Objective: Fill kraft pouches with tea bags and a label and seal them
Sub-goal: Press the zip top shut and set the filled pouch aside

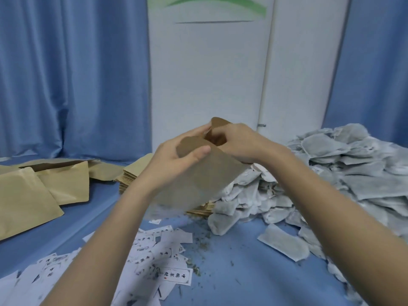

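Labels [154,257] lie nearest on the surface [238,250]. Above them, the left hand [176,160] pinches the kraft pouch [198,175] near its mouth, long axis tilted up-away. The right hand [238,142], its fingers curled into the opening, spreads it. The tea bags [331,173] are heaped just right, nearer that hand.

pouches [33,191] left | labels [159,257] front | tea bags [331,168] right

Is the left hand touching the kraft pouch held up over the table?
Touching. The head view shows the left hand gripping the kraft pouch, thumb pressed on its front.
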Action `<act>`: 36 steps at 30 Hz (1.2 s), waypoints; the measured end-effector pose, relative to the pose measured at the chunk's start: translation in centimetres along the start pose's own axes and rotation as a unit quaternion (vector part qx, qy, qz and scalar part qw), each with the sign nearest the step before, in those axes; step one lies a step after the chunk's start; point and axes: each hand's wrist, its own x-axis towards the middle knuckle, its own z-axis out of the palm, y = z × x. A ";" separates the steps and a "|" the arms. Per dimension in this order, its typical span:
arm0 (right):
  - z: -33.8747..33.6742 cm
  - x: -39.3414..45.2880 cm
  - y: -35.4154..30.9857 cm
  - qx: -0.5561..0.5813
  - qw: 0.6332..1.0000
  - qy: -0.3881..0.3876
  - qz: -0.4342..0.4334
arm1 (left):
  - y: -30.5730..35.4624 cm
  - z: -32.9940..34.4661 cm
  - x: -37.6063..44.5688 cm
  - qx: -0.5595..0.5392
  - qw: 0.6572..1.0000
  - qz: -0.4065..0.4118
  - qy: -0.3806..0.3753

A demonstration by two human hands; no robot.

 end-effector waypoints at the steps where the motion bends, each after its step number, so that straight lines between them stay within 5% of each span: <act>1: -0.9 -0.4 0.4 0.017 0.999 0.027 -0.004 | -0.1 0.3 0.4 -0.018 1.000 -0.004 0.021; 8: -4.8 -3.3 4.1 0.077 0.991 0.109 -0.030 | -1.4 1.9 1.8 -0.166 0.982 -0.064 0.069; 14: -4.5 -4.5 7.4 -0.077 0.995 0.069 -0.009 | -2.7 3.3 2.0 -0.192 0.973 -0.115 0.054; 20: -3.5 -4.8 9.5 -0.097 0.990 0.099 0.030 | -3.6 5.8 2.2 -0.241 0.960 -0.134 0.057; 24: -2.6 -4.8 9.3 -0.176 0.980 0.089 -0.035 | -4.0 7.5 2.3 -0.246 0.959 -0.130 0.051; 29: -1.3 -3.5 7.4 -0.057 0.997 0.040 0.025 | -4.1 9.1 2.5 -0.231 0.965 -0.118 0.033; 36: -1.6 -3.1 7.1 0.014 0.998 0.007 0.053 | -5.1 8.4 2.2 -0.209 0.961 -0.129 0.129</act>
